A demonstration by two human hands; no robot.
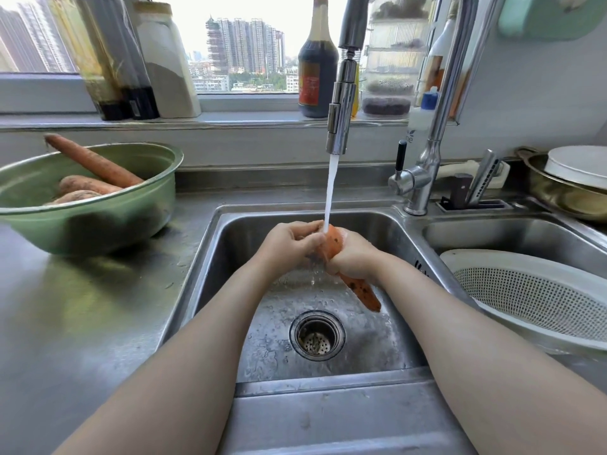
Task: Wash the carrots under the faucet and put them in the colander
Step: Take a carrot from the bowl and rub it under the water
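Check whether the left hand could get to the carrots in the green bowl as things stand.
Probably yes: the green bowl sits uncovered on the counter left of the sink, nothing between; but the left hand now grips the carrot under the water.

A home kitchen is shown. A stainless-steel double sink (226, 234) is set into a steel tabletop (82, 307), with a tall pull-down faucet (341, 103) running over the left basin. Sauce bottles (317, 70) and storage jars (164, 67) are lined up on the windowsill (249, 118), and knives (481, 178) are slotted into a holder behind the basins. A green bowl (98, 224) of unwashed carrots (92, 162), a white colander (525, 290) and a metal pan (558, 198) are kept close by. Residential tower blocks (246, 44) are seen through the window.
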